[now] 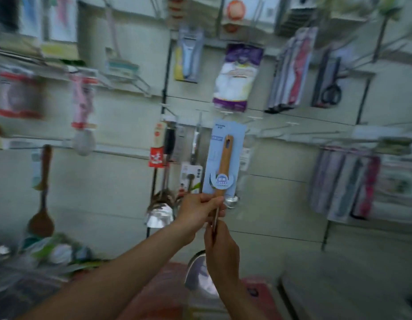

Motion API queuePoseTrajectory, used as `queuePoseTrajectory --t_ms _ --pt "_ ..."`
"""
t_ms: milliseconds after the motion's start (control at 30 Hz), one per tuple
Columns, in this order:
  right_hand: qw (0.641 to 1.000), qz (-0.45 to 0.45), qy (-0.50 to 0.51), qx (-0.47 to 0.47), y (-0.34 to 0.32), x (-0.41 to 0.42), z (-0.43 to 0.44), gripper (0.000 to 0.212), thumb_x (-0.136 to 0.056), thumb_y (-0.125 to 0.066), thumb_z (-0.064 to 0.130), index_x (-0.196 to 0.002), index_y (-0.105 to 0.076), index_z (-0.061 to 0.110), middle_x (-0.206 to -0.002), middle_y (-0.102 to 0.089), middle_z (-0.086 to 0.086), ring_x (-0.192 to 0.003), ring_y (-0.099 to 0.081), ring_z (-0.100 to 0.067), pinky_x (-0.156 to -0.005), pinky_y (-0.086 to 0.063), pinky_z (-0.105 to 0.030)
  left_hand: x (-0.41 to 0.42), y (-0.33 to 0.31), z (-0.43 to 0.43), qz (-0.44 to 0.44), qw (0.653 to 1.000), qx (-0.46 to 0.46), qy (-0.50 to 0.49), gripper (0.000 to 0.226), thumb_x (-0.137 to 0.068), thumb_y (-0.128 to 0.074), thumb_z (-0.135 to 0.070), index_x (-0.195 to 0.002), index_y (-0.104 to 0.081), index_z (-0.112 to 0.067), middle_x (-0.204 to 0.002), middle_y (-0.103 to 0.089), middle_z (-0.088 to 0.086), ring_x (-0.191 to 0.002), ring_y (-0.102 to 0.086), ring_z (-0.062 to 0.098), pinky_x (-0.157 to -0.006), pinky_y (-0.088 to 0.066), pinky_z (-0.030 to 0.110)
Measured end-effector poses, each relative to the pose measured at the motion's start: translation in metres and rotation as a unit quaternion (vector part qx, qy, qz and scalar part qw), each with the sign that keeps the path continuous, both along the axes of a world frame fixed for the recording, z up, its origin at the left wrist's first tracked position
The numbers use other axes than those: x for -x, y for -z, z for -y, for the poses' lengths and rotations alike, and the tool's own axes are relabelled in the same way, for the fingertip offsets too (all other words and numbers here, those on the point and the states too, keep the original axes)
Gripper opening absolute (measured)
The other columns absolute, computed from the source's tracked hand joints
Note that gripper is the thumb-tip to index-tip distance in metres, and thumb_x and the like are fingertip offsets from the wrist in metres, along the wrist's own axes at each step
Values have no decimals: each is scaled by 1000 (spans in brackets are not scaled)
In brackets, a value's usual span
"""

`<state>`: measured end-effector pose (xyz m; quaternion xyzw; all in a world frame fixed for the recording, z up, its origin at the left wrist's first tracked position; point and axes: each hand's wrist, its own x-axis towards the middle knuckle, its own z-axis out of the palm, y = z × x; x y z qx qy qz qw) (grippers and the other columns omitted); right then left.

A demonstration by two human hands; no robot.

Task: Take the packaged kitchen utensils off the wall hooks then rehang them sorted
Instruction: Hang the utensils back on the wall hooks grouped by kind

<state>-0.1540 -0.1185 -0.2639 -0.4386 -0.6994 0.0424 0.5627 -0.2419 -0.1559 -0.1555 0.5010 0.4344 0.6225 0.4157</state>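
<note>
Ladle on blue card, frame centre, upright before wall hooks. Left hand clenched at handle base; right hand gripping metal shaft below.

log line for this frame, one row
both hands hold wooden-handled steel ladle on blue card | left at card base, right on shaft | raised before wall hooks | unhung

No legible text on packaging

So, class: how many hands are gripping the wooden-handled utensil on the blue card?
2. The left hand pinches the wooden-handled utensil at the blue card's bottom edge; the right hand grips its metal shaft just below.
</note>
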Motion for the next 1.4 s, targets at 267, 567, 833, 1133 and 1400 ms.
queuePoseTrajectory --t_ms 267,567,833,1133,1400 --pt "997 -19 55 45 2 -97 -44 23 -101 -48 36 -82 -45 23 -62 -49 9 -55 -49 -7 -50 -35 -24 -97 -3 -57 -16 998 12 57 10 -91 -68 -15 -93 -73 -6 -92 -74 16 -73 -71 19 -73 -59 30" --pt "996 -32 82 19 -6 -133 -87 37 -96 -37 48 -86 -52 15 -65 -55 3 -58 -56 -18 -55 -46 -38 -136 -15 -104 -15 997 15 73 14 -91 -68 -14 -97 -71 -2 -86 -73 13 -66 -70 15 -66 -58 25" --pt "995 -19 89 45 -14 -141 -109 27 -100 -44 40 -85 -48 18 -65 -50 7 -63 -56 -20 -59 -44 -38 -142 -20 -129 -15 997 18 79 14 -90 -69 -16 -96 -71 -3 -86 -74 12 -67 -71 15 -65 -58 26" --pt "997 -9 66 39 -15 -142 -121 26 -101 -41 41 -82 -44 23 -64 -48 8 -57 -49 -9 -55 -39 -29 -140 -16 -142 -10 997 1 77 16 -91 -69 -17 -95 -72 -3 -86 -74 12 -71 -72 18 -65 -58 25" --pt "998 -13 53 21 -6 -142 -133 32 -98 -33 47 -82 -44 22 -62 -47 8 -54 -48 -10 -52 -37 -28 -141 -8 -148 7 997 -16 70 18 -89 -71 -16 -95 -73 1 -86 -73 17 -69 -71 19 -62 -57 24"
